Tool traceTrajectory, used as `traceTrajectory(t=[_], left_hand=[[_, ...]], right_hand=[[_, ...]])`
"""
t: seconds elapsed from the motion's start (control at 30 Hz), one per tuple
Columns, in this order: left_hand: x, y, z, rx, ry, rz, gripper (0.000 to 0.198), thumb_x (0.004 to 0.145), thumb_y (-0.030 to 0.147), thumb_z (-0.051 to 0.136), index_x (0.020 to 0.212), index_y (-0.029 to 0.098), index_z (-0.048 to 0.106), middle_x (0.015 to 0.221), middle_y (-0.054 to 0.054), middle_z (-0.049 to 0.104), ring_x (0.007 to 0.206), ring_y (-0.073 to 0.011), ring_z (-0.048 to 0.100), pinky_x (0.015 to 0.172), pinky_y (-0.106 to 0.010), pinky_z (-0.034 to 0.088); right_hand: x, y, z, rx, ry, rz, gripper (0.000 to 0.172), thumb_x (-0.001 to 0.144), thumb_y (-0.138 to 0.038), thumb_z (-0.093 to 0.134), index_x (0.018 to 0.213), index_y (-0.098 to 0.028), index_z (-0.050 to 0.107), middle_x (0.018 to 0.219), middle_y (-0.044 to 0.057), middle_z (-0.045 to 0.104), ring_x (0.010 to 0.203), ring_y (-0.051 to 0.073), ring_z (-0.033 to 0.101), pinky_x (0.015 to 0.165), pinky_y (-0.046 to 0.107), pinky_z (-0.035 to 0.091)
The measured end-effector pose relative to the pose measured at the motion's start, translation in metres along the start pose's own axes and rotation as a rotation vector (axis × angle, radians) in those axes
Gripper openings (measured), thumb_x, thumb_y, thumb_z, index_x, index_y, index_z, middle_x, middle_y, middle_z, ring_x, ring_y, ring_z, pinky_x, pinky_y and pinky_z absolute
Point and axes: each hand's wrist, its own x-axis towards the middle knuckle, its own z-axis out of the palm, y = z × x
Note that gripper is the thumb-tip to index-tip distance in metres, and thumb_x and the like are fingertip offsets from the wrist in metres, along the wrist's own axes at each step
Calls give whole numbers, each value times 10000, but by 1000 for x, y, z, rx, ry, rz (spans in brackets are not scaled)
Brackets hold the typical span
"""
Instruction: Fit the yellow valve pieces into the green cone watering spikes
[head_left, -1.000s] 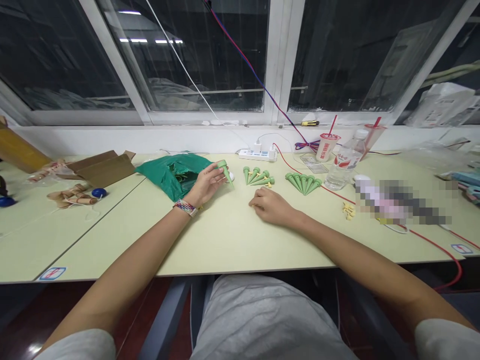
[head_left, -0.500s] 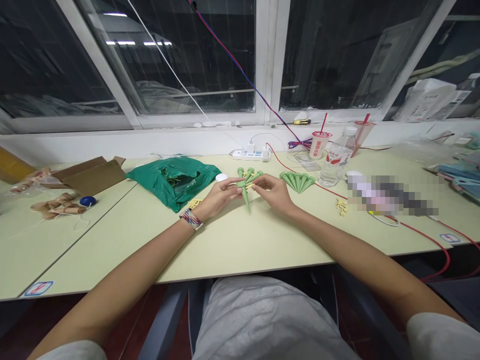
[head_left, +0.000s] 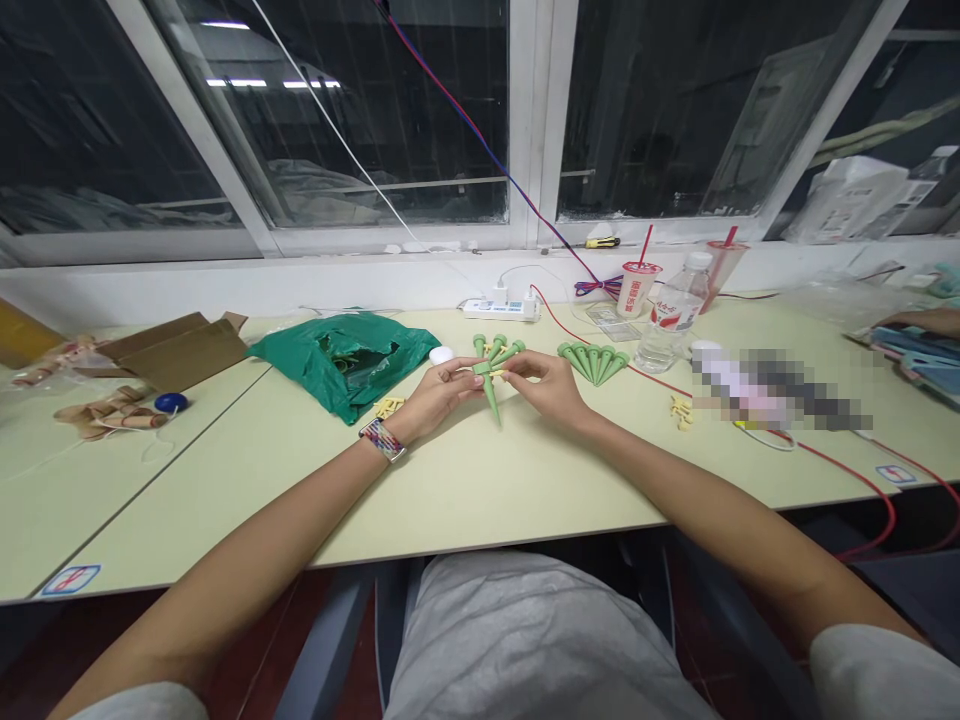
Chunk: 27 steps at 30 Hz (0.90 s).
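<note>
My left hand (head_left: 433, 397) pinches the wide top of a green plastic cone spike (head_left: 490, 392), which points down toward me above the pale green table (head_left: 465, 480). From the right, my right hand (head_left: 547, 386) meets it, its fingertips pinched on a small yellow piece at the cone's top. Just behind my hands lie a few more green cones (head_left: 501, 351). A fanned row of several green cones (head_left: 594, 362) sits to their right. Small yellow parts (head_left: 390, 406) lie beside my left wrist, and more yellow parts (head_left: 681, 411) lie further right.
A green plastic bag (head_left: 345, 358) lies open at the left, with a cardboard box (head_left: 169, 349) and a blue ball (head_left: 170, 402) beyond. A power strip (head_left: 501, 309), red cable (head_left: 825, 458), cups (head_left: 634, 290) and water bottle (head_left: 670, 322) stand at the back. Another person's hand (head_left: 919, 321) shows far right.
My left hand carried the green cone from beside the bag to the table's middle. My right hand lifted off the table and joined it at the cone's top.
</note>
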Motion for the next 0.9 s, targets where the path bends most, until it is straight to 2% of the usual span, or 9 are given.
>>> traceTrajectory(t=[0.27,0.43,0.67,0.9], left_hand=[[0,-1,1,-49,31,-9,412,710,239,952,1088,164,806,1097,-88,786,991,-198,716,939,-341,581],[-1,-1,0,4,42,-27,455,705,244,958,1126,165,805,917,-59,780,905,-185,715,896,-343,593],[1,-5,-1,25,33,-15,446,691,257,968,1097,164,810,898,-66,782,882,-187,727,877,-350,609],[0,-1,6,18,51,-8,444,643,265,992,1036,172,807,837,-43,773,827,-180,725,820,-339,619]], right_hand=[[1,2,-2,-44,-46,4,142,863,-334,749,874,-197,781,866,49,789,785,206,736,780,342,608],[1,2,-5,-97,-98,-29,122,879,-312,732,877,-204,790,911,56,800,812,212,734,791,351,600],[3,7,-5,-22,-105,34,118,832,-310,781,849,-195,800,880,60,807,808,225,747,800,369,601],[2,6,-5,24,-108,79,125,803,-312,795,827,-189,804,882,66,809,806,223,743,774,355,585]])
